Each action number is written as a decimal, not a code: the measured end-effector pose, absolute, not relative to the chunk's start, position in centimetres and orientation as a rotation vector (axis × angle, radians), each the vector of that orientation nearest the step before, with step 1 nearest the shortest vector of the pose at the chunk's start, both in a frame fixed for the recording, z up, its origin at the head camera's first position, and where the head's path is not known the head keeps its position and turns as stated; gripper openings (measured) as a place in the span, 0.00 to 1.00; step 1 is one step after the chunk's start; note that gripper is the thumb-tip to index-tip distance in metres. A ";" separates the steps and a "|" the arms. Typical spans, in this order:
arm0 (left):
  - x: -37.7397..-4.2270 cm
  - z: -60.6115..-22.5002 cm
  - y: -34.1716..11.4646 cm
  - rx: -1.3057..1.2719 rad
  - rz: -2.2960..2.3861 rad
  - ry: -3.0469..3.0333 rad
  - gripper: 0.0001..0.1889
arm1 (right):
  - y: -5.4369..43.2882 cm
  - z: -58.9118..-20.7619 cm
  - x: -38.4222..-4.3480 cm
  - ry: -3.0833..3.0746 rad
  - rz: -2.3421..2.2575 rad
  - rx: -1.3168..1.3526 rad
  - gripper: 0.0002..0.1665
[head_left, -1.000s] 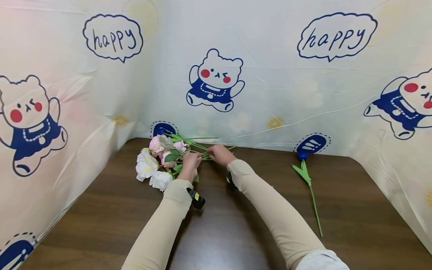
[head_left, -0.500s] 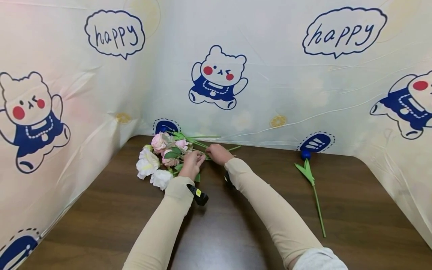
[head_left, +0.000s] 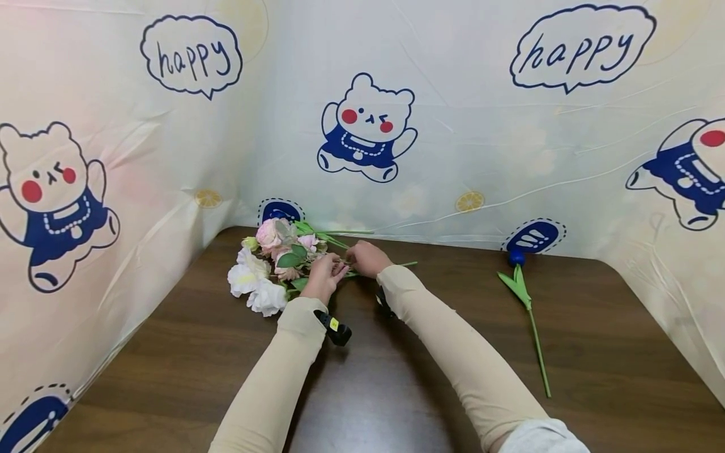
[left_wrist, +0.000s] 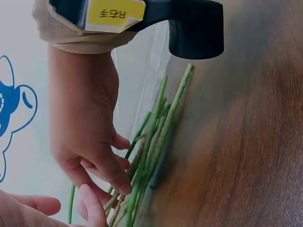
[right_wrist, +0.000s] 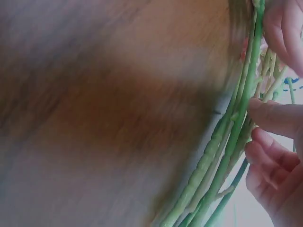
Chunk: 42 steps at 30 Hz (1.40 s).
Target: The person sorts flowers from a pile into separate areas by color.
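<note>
A bunch of artificial flowers lies at the back left of the table: pink blossoms, white blossoms and green leaves, with stems running to the right. The right hand pinches some stems between thumb and curled fingers, shown closely in the right wrist view, where the thumb lies across them. Just left of it, the left hand is beside the stems below the blossoms. Its thumb and forefinger stand apart in the left wrist view, with the bundle beyond them.
A single blue tulip with a green stem lies apart on the right of the brown wooden table. Cloth with printed bears closes off the back and sides. Each wrist wears a black camera.
One stem's free end has swung toward the front and slid right. The white blossoms have shifted slightly. The left hand's fingers have spread a little; the right hand keeps nearly the same place.
</note>
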<state>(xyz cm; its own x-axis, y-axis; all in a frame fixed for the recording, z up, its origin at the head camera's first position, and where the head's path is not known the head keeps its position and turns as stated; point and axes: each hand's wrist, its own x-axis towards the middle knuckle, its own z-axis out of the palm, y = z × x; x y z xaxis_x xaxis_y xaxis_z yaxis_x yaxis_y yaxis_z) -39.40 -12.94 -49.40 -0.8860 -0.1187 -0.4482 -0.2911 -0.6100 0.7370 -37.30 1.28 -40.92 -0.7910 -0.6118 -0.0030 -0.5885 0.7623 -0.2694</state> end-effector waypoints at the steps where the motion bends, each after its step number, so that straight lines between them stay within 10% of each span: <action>1: -40.3 -50.4 -13.1 -0.718 2.634 1.363 0.31 | 1.5 -40.8 -37.2 2.861 -0.392 -0.962 0.14; 10: -29.5 -37.5 -10.0 -0.780 2.482 1.577 0.31 | 2.8 -40.2 -37.2 2.801 -0.648 -0.950 0.11; 16: -30.9 -39.5 -10.0 -0.769 2.581 1.696 0.05 | 3.1 -39.8 -36.7 2.757 -0.806 -0.942 0.11; 24: -31.3 -40.6 -8.9 -0.751 2.756 1.662 0.29 | 3.1 -39.8 -34.9 2.777 -0.855 -0.918 0.15; 42: -28.5 -36.6 -4.4 -0.612 3.048 1.801 0.22 | 3.9 -39.0 -30.6 2.888 -1.409 -0.733 0.11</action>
